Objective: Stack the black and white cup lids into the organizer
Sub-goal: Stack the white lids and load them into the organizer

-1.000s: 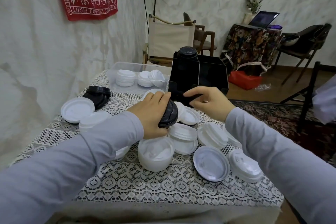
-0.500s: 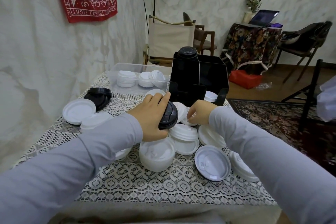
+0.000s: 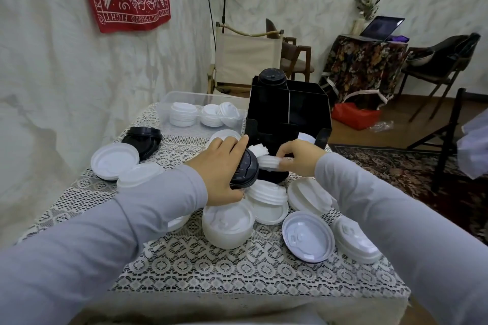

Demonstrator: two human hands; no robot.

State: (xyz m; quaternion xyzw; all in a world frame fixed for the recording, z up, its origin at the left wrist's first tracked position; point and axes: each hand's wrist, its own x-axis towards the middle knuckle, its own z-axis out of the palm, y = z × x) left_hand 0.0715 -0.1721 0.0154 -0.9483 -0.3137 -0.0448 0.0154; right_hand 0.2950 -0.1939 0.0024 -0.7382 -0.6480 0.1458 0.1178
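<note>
Before the organizer (image 3: 309, 111), white lids (image 3: 307, 240) litter the lace table (image 3: 184, 266); left fingers (image 3: 229, 144) clasp black lids (image 3: 247, 170), right fingers (image 3: 286, 149) pinch a white lid (image 3: 269, 162).

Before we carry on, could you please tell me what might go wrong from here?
The left hand grips the black lids tilted on edge; they could slip free. The right hand pinches a white lid while its sleeve lies beside loose lids near the table edge; it might sweep them off.

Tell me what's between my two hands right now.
In the head view, the black lids gripped by the left hand and a white lid pinched by the right hand fill that gap.
</note>
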